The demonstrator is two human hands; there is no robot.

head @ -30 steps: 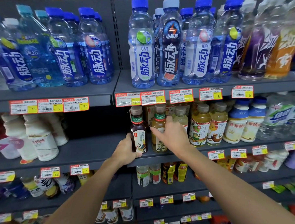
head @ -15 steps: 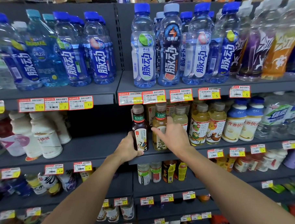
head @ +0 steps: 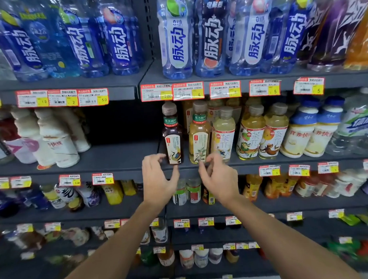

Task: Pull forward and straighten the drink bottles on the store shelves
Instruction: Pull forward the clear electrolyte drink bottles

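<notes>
A dark tea bottle (head: 172, 135) and a pale yellow tea bottle (head: 200, 136) stand upright side by side at the front edge of the middle shelf (head: 120, 157). My left hand (head: 158, 180) hovers just below and in front of the dark bottle, fingers loosely curled, holding nothing. In front of the yellow bottle's base my right hand (head: 219, 178) hangs the same way, apart from it. To the right stand a pale tea bottle (head: 224, 135) and two yellow tea bottles (head: 263, 133).
Tall blue drink bottles (head: 174, 38) fill the top shelf. White milk-drink bottles (head: 56, 140) stand at the left of the middle shelf, with a bare gap beside the dark bottle. Red and yellow price tags (head: 188, 91) line the shelf edges. Lower shelves hold more bottles (head: 187, 192).
Both hands have let go of the two tea bottles and drawn back and down from the shelf edge. The view has moved closer to the shelves.
</notes>
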